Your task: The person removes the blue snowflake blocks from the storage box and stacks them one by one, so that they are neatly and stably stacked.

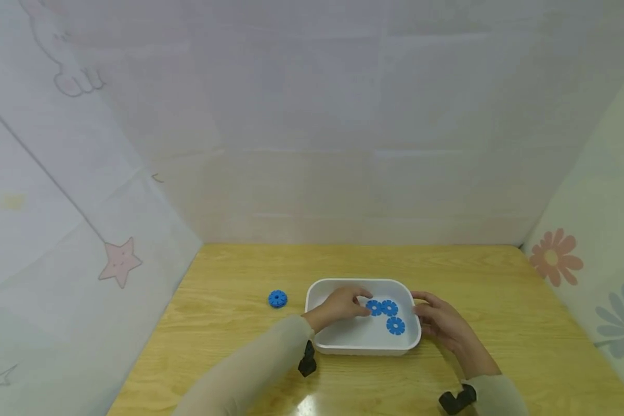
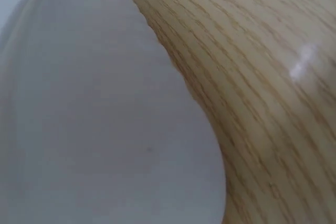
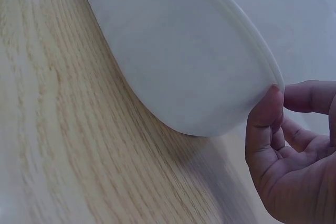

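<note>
A white tray (image 1: 361, 349) stands on the wooden table. Inside it lie three blue notched plastic discs: two overlapping discs, the left one (image 1: 373, 308) and the right one (image 1: 389, 308), with a third disc (image 1: 396, 326) nearer the front. My left hand (image 1: 342, 303) reaches over the tray's left side, thumb and forefinger spread apart just left of the overlapping pair. At the tray's right end, my right hand (image 1: 442, 323) pinches the rim; the right wrist view shows the thumb (image 3: 266, 109) outside and a fingertip on the inner side.
A small stack of blue discs (image 1: 278, 299) sits on the table (image 1: 229, 346) left of the tray. Printed cloth walls (image 1: 301, 115) rise behind the table and on both sides. Black wrist cameras, left (image 1: 307, 359) and right (image 1: 457, 399), are strapped at the sleeves.
</note>
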A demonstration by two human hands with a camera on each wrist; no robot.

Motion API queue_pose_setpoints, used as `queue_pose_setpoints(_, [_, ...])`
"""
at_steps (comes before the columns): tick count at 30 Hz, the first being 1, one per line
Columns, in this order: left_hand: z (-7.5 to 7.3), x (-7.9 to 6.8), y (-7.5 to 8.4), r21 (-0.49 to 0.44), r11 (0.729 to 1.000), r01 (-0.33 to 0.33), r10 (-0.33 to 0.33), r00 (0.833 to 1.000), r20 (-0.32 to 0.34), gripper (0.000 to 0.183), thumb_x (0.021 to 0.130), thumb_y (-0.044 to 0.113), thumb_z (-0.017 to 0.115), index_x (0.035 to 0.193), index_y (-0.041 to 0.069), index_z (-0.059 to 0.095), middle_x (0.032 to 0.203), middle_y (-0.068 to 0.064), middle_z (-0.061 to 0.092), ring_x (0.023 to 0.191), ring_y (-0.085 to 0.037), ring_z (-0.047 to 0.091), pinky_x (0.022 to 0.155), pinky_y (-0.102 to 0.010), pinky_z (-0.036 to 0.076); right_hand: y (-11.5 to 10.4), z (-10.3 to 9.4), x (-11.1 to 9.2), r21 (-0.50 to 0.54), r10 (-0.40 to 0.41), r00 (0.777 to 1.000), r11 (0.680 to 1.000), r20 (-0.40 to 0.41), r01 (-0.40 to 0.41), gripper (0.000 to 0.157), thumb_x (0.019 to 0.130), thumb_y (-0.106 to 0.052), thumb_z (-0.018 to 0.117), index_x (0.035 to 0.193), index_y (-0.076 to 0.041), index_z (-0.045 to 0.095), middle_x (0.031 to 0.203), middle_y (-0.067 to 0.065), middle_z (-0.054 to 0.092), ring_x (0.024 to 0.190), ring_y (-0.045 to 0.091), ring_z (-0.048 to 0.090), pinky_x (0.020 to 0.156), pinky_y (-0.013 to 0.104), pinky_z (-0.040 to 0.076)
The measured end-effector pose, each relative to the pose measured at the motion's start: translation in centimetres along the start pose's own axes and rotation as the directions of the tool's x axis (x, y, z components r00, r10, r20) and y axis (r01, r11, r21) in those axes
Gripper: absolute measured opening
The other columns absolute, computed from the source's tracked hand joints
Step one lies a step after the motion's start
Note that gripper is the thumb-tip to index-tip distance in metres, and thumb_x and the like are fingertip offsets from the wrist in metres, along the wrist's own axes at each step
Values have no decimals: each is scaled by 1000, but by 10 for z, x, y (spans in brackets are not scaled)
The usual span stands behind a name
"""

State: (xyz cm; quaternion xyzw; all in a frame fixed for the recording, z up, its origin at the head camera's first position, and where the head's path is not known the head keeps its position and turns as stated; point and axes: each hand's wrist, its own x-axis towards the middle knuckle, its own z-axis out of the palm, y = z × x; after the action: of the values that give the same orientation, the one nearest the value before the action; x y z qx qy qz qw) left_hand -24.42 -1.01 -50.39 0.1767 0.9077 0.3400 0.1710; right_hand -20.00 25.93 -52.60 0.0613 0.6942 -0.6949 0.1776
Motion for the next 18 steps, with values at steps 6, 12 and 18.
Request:
queue_pose_setpoints(6, [3,6,-2,35,999,-10,10,1000,0,45,88,25,80,132,20,69,93,5,66,77,-7,57,66,-25,47,-1,0,1,-8,-1,1000,1000,-16,1,58,97,-13,65,150,-3,43,118,14,67,94,23,61,80,33,56])
queue_pose_setpoints(12, [8,7,-4,25,1000,-9,9,1000,-13,46,87,24,81,132,20,69,94,5,68,76,-7,56,67,-25,47,0,0,1,-19,5,1000,1000,-26,-6,57,98,-14,64,150,-3,43,118,15,67,94,24,60,79,34,56])
queue_pose_setpoints(18, [14,8,-5,75,997,-1,3,999,-37,47,86,32,82,130,24,70,112,5,71,81,-5,55,75,-27,47,2,-1,1,-16,-3,1000,1000,-27,3,57,97,-15,66,149,-4,44,116,13,67,94,24,60,78,33,56])
